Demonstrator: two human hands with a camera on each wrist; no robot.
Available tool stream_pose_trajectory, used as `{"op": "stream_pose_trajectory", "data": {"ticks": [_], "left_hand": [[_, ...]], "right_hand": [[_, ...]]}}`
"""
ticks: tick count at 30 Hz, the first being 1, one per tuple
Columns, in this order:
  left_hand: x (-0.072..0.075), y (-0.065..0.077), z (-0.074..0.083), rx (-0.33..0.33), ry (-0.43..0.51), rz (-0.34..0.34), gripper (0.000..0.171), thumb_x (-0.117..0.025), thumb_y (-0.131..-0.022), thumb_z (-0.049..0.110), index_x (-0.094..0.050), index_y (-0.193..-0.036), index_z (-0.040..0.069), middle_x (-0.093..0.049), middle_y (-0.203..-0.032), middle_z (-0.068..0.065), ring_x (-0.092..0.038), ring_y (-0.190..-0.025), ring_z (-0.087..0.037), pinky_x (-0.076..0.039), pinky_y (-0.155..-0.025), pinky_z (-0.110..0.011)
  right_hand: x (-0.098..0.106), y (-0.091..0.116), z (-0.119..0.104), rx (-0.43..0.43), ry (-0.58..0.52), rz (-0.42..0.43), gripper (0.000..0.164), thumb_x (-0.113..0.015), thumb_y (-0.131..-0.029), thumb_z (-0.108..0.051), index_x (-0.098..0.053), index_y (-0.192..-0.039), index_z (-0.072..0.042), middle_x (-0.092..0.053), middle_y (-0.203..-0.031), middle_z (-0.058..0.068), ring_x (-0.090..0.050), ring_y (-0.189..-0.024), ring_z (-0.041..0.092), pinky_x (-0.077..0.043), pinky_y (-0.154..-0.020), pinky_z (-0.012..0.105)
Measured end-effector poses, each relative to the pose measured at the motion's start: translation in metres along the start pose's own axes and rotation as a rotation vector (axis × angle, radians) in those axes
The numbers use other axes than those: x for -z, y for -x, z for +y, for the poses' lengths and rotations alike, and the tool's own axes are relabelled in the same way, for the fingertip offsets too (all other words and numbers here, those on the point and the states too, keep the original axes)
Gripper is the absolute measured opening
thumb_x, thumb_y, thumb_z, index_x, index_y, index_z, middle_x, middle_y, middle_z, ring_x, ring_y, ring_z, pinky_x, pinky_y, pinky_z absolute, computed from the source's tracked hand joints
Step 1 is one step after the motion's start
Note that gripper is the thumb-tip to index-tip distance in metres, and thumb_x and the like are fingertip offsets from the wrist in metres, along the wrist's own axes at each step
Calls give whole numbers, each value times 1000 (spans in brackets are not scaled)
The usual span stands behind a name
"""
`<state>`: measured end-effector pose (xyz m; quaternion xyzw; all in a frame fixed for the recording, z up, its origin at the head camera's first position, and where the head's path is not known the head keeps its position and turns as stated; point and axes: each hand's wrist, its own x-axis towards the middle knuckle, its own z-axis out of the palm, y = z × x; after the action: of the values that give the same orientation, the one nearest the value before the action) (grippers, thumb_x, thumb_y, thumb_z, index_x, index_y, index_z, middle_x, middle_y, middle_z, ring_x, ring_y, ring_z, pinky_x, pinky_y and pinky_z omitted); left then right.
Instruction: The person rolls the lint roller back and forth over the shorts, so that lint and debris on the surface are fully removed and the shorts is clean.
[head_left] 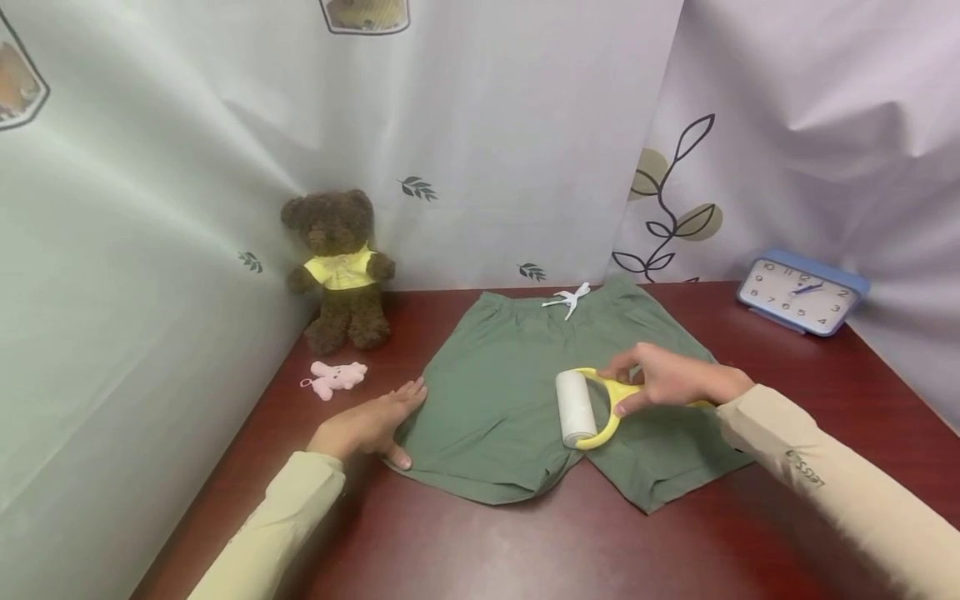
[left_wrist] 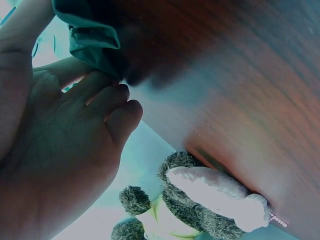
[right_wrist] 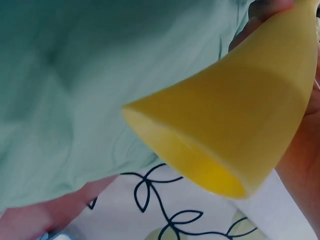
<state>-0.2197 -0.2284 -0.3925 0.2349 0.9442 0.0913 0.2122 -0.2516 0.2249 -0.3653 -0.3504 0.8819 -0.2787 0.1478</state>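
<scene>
At the left of the frame, a brown teddy bear [head_left: 339, 271] leans by the wall cloth [head_left: 480, 150], perhaps for support, with a small pink toy [head_left: 339, 379] lying on the desk [head_left: 480, 550] just below it; both sit clear of your work.

Right of them, your left hand [head_left: 372, 421] lies at the left edge of the green shorts [head_left: 487, 383], its fingers extended and relaxed, gripping nothing. The fingertips and thumb meet the hem corner, which probably steadies the cloth against dragging.

The shorts spread across the middle of the frame, waistband toward the top and leg openings toward you, so most of the front lies flat within reach; the white drawstring [head_left: 572, 300] sits at the top, out of the way. A few creases show near the lower hems.

Just right of centre is the roller [head_left: 576, 408], its white roll by the crotch; you can't tell whether it presses on the fabric. Your right hand [head_left: 667, 375] has its fingers closed around the yellow handle [right_wrist: 240, 110], which points rightward, likely so your forearm can come in from the side.

At the far right, a blue clock [head_left: 802, 296] stands tilted, well apart.
</scene>
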Motion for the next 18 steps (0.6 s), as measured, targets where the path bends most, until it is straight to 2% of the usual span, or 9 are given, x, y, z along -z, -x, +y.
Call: {"op": "stream_pose_trajectory", "data": {"ticks": [4, 7, 9, 11, 14, 18], "left_hand": [[0, 1, 2, 6, 13, -2, 117, -91, -67, 29, -24, -158, -1, -13, -169, -19, -17, -156, -39, -25, -124, -55], [-1, 1, 3, 2, 16, 3, 117, -91, -67, 29, -24, -158, -1, -13, -169, -19, -17, -156, -39, -25, -124, -55], [-1, 2, 3, 1, 19, 4, 117, -91, -67, 29, -24, -158, -1, -13, -169, -19, -17, -157, -39, -24, -124, -55], [-1, 3, 3, 1, 19, 5, 117, -91, -67, 29, -24, -158, 0, -13, -169, -19, -17, -157, -39, -25, -124, -55], [-1, 4, 3, 5, 25, 6, 117, -91, -66, 30, -25, -158, 0, -13, -169, -18, -17, -157, -38, -25, -124, -55], [0, 5, 3, 3, 25, 11, 117, -90, -66, 30, -25, -158, 0, -14, -169, -18, -18, -156, -39, -26, -124, -56]], "right_hand": [[6, 7, 3, -16, 0, -15, 58, -86, -79, -30, -69, -124, 2, -72, -121, 15, -63, -93, 9, -59, -86, 37], [12, 11, 6, -58, 1, -35, 48, -86, -77, -30, -74, -115, -3, -71, -125, 16, -66, -105, 18, -57, -82, 30], [17, 15, 9, -91, -12, -50, 45, -87, -77, -30, -75, -113, -5, -69, -129, 18, -66, -112, 26, -57, -74, 27], [22, 19, 12, -116, -28, -61, 44, -88, -75, -30, -75, -111, -6, -66, -133, 21, -64, -113, 28, -55, -68, 25], [29, 27, 18, -149, -51, -66, 54, -89, -74, -30, -73, -118, -4, -67, -130, 22, -65, -94, 21, -52, -59, 25], [41, 41, 31, -184, -21, -55, 48, -89, -72, -33, -77, -111, -8, -69, -127, 21, -53, -72, 8, -46, -55, 23]]}}
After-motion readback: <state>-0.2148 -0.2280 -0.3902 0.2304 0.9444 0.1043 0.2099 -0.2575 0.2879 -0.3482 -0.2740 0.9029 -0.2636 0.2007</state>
